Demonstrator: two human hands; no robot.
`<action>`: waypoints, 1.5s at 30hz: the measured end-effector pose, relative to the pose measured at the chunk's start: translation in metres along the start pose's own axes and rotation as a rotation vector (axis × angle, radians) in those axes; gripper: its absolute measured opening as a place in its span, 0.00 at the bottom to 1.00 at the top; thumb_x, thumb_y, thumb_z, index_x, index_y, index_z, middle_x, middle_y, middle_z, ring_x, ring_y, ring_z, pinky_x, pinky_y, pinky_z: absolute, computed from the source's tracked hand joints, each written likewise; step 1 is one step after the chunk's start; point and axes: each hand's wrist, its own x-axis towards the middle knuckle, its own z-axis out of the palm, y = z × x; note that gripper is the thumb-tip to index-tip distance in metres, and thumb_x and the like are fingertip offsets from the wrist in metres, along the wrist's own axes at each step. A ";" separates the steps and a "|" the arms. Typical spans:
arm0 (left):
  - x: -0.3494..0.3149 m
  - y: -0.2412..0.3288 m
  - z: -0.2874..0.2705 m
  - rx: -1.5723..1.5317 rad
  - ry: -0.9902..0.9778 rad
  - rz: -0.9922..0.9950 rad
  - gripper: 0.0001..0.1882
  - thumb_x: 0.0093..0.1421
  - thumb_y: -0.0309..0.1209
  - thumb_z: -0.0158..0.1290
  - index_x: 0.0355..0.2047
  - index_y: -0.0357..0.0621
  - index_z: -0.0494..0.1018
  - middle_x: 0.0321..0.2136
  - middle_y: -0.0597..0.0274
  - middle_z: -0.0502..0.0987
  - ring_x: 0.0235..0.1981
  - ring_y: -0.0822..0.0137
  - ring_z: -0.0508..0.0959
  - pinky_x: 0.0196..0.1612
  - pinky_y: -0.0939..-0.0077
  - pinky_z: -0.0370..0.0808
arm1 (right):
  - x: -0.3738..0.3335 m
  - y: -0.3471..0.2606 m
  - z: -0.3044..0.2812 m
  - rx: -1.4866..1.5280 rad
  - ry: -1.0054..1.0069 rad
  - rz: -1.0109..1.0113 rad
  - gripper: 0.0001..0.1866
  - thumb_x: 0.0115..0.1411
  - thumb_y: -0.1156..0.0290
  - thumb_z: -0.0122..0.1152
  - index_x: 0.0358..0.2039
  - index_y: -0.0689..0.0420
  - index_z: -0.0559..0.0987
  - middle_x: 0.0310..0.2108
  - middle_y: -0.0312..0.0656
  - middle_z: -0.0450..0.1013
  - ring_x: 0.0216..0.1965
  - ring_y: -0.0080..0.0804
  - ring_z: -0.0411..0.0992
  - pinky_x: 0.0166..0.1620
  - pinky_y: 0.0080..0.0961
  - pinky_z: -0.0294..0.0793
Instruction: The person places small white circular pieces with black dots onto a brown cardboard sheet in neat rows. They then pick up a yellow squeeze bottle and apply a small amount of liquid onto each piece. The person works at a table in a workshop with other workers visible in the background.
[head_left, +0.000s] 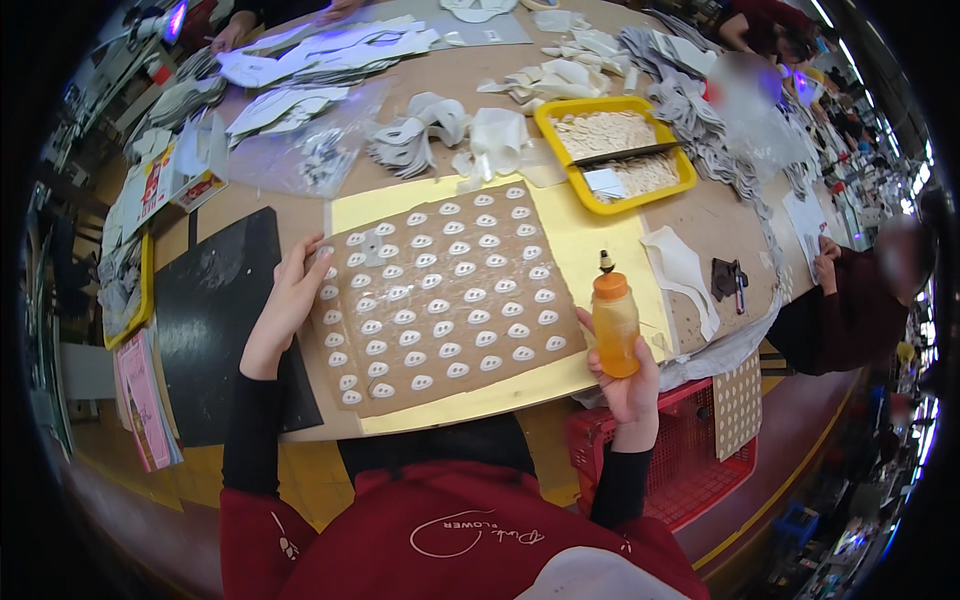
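Observation:
A brown cardboard sheet lies in front of me, bearing rows of small white rounded pieces with dark spots. At its left edge my left hand is closed, thumb and fingers on the border; the fingers' undersides are hidden. My right hand wraps round a squeeze bottle of amber liquid, by the sheet's lower right corner. The bottle is upright, with an orange cap and a dark nozzle pointing up. Beneath the sheet is a larger pale yellow board.
A divided yellow tray of small pale pieces stands beyond the sheet. On the left lies a black board. Stacks of grey-white cut pieces cover the far table. A red basket stands below right; a co-worker sits at the right.

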 end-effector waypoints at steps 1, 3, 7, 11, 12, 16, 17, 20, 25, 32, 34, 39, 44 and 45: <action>0.003 0.000 -0.004 -0.111 -0.025 0.004 0.26 0.69 0.42 0.47 0.61 0.41 0.62 0.54 0.51 0.69 0.56 0.61 0.68 0.61 0.67 0.61 | 0.001 -0.001 0.004 0.011 -0.017 0.000 0.40 0.63 0.50 0.53 0.68 0.60 0.55 0.65 0.61 0.57 0.32 0.28 0.70 0.37 0.20 0.71; 0.006 -0.001 -0.012 -0.329 -0.063 -0.047 0.26 0.69 0.42 0.46 0.62 0.42 0.61 0.54 0.55 0.69 0.54 0.65 0.68 0.58 0.69 0.63 | 0.001 -0.003 0.014 -0.036 0.017 -0.038 0.36 0.63 0.52 0.54 0.64 0.62 0.58 0.59 0.54 0.62 0.34 0.30 0.71 0.39 0.23 0.73; 0.010 -0.012 -0.022 -0.782 -0.048 -0.185 0.26 0.69 0.43 0.47 0.63 0.45 0.60 0.53 0.57 0.66 0.55 0.67 0.66 0.55 0.70 0.67 | -0.008 -0.024 0.042 -0.428 0.119 -0.268 0.32 0.55 0.64 0.65 0.57 0.63 0.66 0.46 0.42 0.70 0.40 0.30 0.70 0.44 0.24 0.71; 0.013 -0.024 -0.023 -0.880 -0.194 -0.120 0.23 0.69 0.41 0.47 0.56 0.35 0.66 0.49 0.56 0.74 0.50 0.70 0.73 0.55 0.72 0.71 | -0.022 -0.071 0.076 -1.162 0.293 -0.730 0.37 0.45 0.80 0.70 0.57 0.60 0.67 0.48 0.41 0.69 0.48 0.28 0.68 0.51 0.25 0.69; 0.012 -0.025 -0.022 -0.916 -0.237 -0.132 0.22 0.69 0.40 0.46 0.55 0.35 0.67 0.48 0.56 0.75 0.49 0.70 0.75 0.55 0.73 0.72 | -0.021 -0.080 0.085 -1.236 0.323 -0.827 0.38 0.42 0.83 0.70 0.56 0.59 0.67 0.48 0.41 0.68 0.50 0.28 0.68 0.53 0.25 0.68; 0.008 -0.024 -0.011 -1.086 -0.254 -0.316 0.21 0.70 0.40 0.45 0.52 0.35 0.69 0.49 0.55 0.76 0.48 0.67 0.77 0.55 0.70 0.73 | -0.010 -0.097 0.116 -0.869 0.194 -0.934 0.37 0.46 0.85 0.67 0.58 0.62 0.67 0.50 0.42 0.70 0.52 0.33 0.71 0.57 0.29 0.69; 0.007 -0.023 -0.008 -1.163 -0.275 -0.320 0.20 0.70 0.40 0.45 0.52 0.35 0.69 0.49 0.54 0.76 0.49 0.66 0.77 0.55 0.69 0.73 | -0.007 -0.095 0.122 -0.856 0.189 -0.928 0.36 0.46 0.85 0.67 0.59 0.63 0.67 0.51 0.43 0.70 0.52 0.33 0.71 0.57 0.29 0.69; 0.005 -0.019 -0.002 -1.402 -0.333 -0.393 0.23 0.70 0.43 0.45 0.56 0.37 0.67 0.52 0.55 0.75 0.53 0.63 0.75 0.57 0.67 0.71 | 0.006 -0.088 0.134 -0.890 0.181 -0.940 0.36 0.48 0.86 0.66 0.59 0.64 0.68 0.52 0.44 0.70 0.52 0.33 0.71 0.55 0.29 0.71; 0.001 -0.016 0.004 -1.444 -0.288 -0.434 0.25 0.70 0.45 0.43 0.56 0.37 0.66 0.53 0.52 0.73 0.54 0.60 0.74 0.58 0.64 0.70 | 0.033 -0.099 0.138 -1.139 0.273 -0.968 0.33 0.49 0.85 0.69 0.57 0.66 0.70 0.50 0.44 0.72 0.46 0.28 0.73 0.51 0.24 0.73; -0.001 -0.019 0.002 -1.459 -0.272 -0.360 0.24 0.71 0.45 0.42 0.54 0.36 0.67 0.51 0.51 0.74 0.52 0.60 0.75 0.57 0.63 0.72 | 0.041 -0.110 0.097 -1.306 0.429 -1.001 0.30 0.51 0.77 0.71 0.56 0.62 0.72 0.49 0.45 0.73 0.49 0.31 0.73 0.53 0.26 0.70; -0.003 -0.021 0.002 -1.499 -0.268 -0.324 0.24 0.71 0.46 0.41 0.54 0.36 0.67 0.52 0.50 0.74 0.53 0.59 0.74 0.57 0.62 0.71 | 0.035 -0.112 0.081 -0.824 0.311 -1.100 0.30 0.53 0.75 0.70 0.56 0.61 0.71 0.51 0.45 0.71 0.53 0.34 0.70 0.58 0.32 0.67; -0.007 -0.021 -0.001 -1.586 -0.307 -0.313 0.27 0.71 0.47 0.39 0.56 0.35 0.65 0.54 0.47 0.72 0.56 0.54 0.72 0.61 0.58 0.68 | 0.021 -0.112 0.072 0.255 -0.482 -0.859 0.29 0.59 0.57 0.65 0.59 0.49 0.67 0.54 0.42 0.68 0.56 0.40 0.68 0.63 0.40 0.63; -0.010 -0.012 0.000 -1.595 -0.324 -0.314 0.28 0.71 0.48 0.39 0.58 0.35 0.65 0.56 0.47 0.71 0.57 0.52 0.71 0.62 0.55 0.66 | 0.032 -0.062 0.088 0.115 -0.180 -0.382 0.33 0.59 0.48 0.64 0.59 0.47 0.66 0.50 0.40 0.70 0.53 0.39 0.68 0.54 0.44 0.73; -0.012 -0.011 -0.001 -1.607 -0.352 -0.304 0.28 0.71 0.48 0.38 0.58 0.35 0.64 0.56 0.47 0.71 0.57 0.52 0.71 0.62 0.55 0.66 | 0.035 -0.057 0.091 -0.119 -0.110 -0.393 0.33 0.59 0.48 0.64 0.60 0.47 0.66 0.49 0.39 0.71 0.53 0.39 0.68 0.55 0.44 0.73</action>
